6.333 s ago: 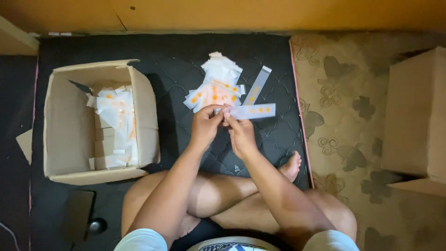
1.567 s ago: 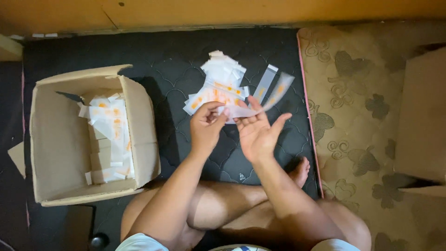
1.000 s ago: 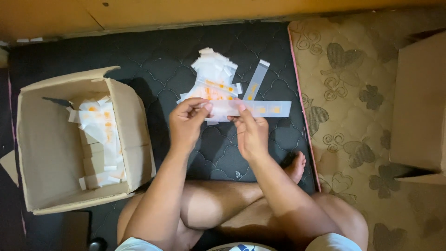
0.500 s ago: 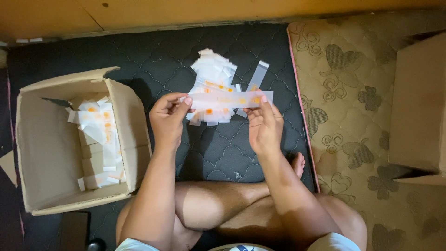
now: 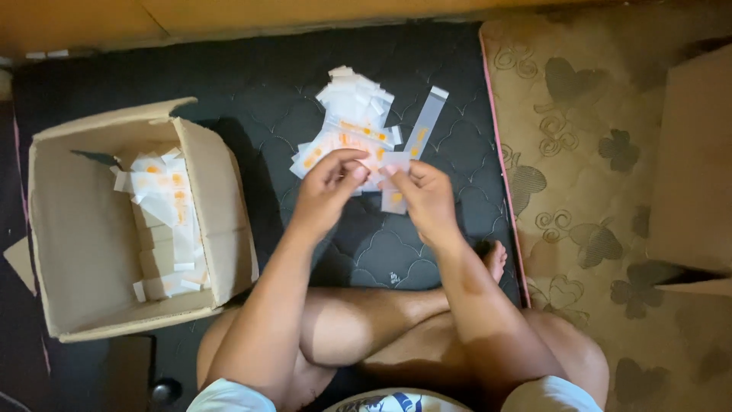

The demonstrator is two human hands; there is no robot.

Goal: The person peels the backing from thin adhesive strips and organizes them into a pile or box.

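From the head camera I look straight down at my two bare arms and crossed legs on a dark quilted mat (image 5: 229,91). My left hand (image 5: 329,183) and right hand (image 5: 422,194) meet in the middle of the view, fingers pinched shut on a small clear plastic sleeve with orange print (image 5: 393,200), which hangs from the fingertips just above the mat. Directly beyond the hands, touching their far edge in this view, lies a loose pile of similar white and orange printed sleeves (image 5: 352,126). One long clear strip (image 5: 425,122) rests at the pile's right side. Well to the left stands an open brown cardboard box (image 5: 84,229), holding more of the same sleeves (image 5: 169,217) stacked along its right wall. A beige flower-patterned rug (image 5: 610,152) covers the floor on the right.

I judge the grip light: thin, slick film pinched only at one edge could slip or crumple. The pile sits so close that a finger could drag neighbouring sleeves out of place.
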